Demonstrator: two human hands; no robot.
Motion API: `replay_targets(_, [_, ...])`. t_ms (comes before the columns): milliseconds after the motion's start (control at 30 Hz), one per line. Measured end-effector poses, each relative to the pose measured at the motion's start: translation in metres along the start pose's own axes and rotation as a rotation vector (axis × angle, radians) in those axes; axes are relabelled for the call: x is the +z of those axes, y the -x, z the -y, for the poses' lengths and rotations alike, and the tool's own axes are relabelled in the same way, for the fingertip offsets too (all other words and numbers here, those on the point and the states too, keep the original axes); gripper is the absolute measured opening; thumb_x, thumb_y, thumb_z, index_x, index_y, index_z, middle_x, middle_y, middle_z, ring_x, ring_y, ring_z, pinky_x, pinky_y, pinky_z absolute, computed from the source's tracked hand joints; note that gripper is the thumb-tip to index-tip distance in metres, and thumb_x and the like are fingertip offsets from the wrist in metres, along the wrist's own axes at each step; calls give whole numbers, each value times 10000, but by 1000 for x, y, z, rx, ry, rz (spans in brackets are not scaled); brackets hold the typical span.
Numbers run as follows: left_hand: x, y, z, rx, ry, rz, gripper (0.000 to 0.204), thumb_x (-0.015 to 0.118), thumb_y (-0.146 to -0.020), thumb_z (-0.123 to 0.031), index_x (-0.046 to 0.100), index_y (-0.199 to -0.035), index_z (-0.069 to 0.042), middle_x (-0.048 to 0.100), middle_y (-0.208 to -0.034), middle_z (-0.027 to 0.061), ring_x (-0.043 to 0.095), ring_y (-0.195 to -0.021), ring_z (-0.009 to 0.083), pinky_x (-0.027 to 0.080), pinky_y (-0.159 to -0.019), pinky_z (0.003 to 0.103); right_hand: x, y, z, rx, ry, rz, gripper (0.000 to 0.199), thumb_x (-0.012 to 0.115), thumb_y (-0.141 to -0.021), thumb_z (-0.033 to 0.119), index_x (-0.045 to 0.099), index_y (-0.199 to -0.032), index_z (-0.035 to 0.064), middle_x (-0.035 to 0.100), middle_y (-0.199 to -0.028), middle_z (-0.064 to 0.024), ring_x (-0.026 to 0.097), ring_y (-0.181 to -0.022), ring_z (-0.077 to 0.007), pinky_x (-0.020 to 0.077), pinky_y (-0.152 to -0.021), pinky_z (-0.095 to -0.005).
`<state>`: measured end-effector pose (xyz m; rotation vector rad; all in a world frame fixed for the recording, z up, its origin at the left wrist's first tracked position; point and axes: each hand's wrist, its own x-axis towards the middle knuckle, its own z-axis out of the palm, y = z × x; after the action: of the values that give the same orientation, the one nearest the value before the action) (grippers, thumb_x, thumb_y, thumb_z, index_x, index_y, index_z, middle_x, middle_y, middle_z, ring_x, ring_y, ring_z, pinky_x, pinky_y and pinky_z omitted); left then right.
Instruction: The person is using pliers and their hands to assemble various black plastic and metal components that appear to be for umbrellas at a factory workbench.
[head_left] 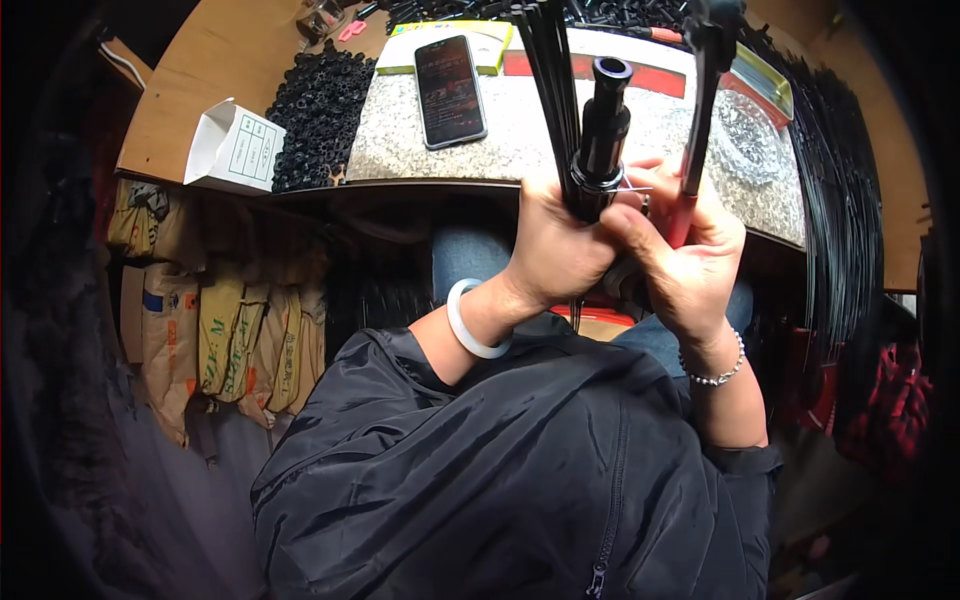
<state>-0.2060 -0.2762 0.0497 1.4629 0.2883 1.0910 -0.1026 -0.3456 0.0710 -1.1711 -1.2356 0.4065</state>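
Pale speckled table [390, 130], near edge passing at level of fingers; bare strip left of left fingers [540, 205], just below phone [450, 90]. Clear plastic [745, 140] beyond right fingers [714, 215], crowding that side. Rod tops cut off at upper border; tool head dark, hard to make out; tube base hidden in grip. Left fingers wrapped around black stepped tube [604, 130] and black rods [548, 85], both rising above them; right fingers closed on red-handled tool [702, 125], thumb beside tube base.
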Motion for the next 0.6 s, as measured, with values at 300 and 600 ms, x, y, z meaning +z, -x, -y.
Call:
replay_targets(300, [-3,-4,-9,55,-215,89,309,656,-679,-6,654,-986,18,685,-907,138,648,-771,135,505,-704,278,-13,2,3,42,-67,57,152,738,-722,30,695,-863,-10,661,-807,-75,585,-757,-122,465,-686,-244])
replay_targets(600, [3,0,-10,-85,-123,-28,232,639,-726,-1,648,-956,28,648,-789,79,593,-725,101,493,-657,269,-18,3,17,24,141,-40,348,775,-680,34,654,-1004,-13,535,-873,-15,434,-753,-83,352,-663,-210])
